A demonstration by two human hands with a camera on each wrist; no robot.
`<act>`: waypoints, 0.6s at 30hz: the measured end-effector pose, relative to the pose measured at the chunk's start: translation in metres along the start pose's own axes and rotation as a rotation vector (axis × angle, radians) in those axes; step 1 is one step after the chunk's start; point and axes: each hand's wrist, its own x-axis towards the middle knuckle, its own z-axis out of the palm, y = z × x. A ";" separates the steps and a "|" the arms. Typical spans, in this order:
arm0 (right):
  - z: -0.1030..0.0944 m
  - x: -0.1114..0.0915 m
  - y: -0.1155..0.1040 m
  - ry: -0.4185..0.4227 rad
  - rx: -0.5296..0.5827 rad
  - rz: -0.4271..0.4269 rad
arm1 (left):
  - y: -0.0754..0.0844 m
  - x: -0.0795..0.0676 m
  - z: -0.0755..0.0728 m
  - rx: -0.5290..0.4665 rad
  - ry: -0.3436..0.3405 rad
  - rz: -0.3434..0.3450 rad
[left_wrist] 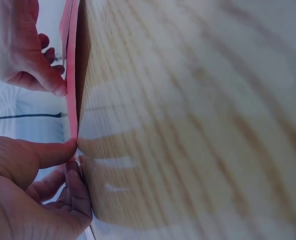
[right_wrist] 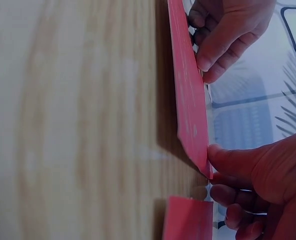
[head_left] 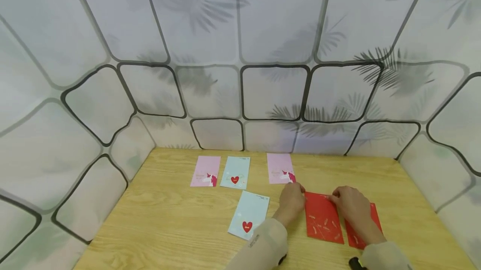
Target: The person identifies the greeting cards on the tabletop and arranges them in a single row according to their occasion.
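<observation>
A red card or envelope with light leaf-like marks (head_left: 324, 222) lies between my two hands at the right of the table. My left hand (head_left: 291, 203) pinches its far left corner between thumb and fingers, and my right hand (head_left: 353, 207) pinches the far right corner. Both wrist views show the red piece (right_wrist: 190, 95) edge-on, its near side a little off the wood with a shadow beneath. A second red piece (head_left: 353, 236) lies partly hidden under my right forearm. Near my left fingertips is a pink unicorn card (head_left: 279, 167).
On the wooden table (head_left: 169, 220) lie another pink unicorn card (head_left: 206, 170), a pale blue card with a red heart (head_left: 230, 169), and a similar blue card (head_left: 253, 207) beside my left forearm. Patterned fabric walls (head_left: 276, 94) stand around the back and sides.
</observation>
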 end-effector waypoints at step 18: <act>0.002 0.004 -0.002 -0.033 -0.035 0.031 | 0.000 -0.003 -0.003 -0.048 0.001 -0.003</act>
